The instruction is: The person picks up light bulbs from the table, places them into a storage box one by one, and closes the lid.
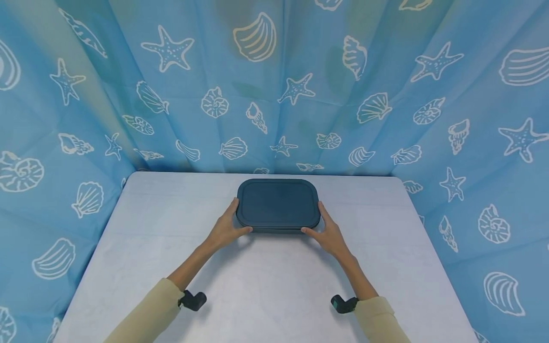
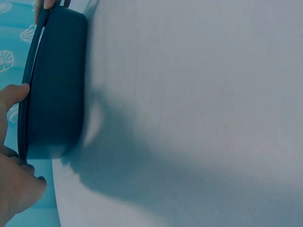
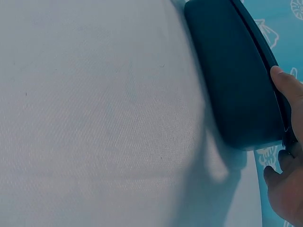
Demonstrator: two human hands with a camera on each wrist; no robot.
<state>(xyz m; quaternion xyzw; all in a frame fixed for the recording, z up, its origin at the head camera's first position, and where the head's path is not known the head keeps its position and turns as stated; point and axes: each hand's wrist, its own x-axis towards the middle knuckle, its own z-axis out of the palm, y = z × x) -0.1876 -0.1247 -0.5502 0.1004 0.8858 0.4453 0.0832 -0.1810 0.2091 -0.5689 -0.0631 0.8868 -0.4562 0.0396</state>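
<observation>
A dark blue rectangular food container (image 2: 57,85) with rounded corners stands on the table, with a matching flat lid (image 1: 278,203) over its top. At the lid's left side, my left hand (image 1: 223,229) grips the rim, thumb along the near edge and fingers at the side. My right hand (image 1: 332,234) holds the opposite side the same way, its thumb at the near right corner. In the left wrist view, a thin pale slit shows between lid and container wall near the far end. Fingers under the rim are partly hidden.
A white-covered table (image 1: 274,286) lies beneath the container, its back edge just behind it. Blue curtains (image 1: 274,85) with shell and starfish prints hang behind and at both sides. Dark wrist devices (image 1: 193,301) sit at both sleeve cuffs.
</observation>
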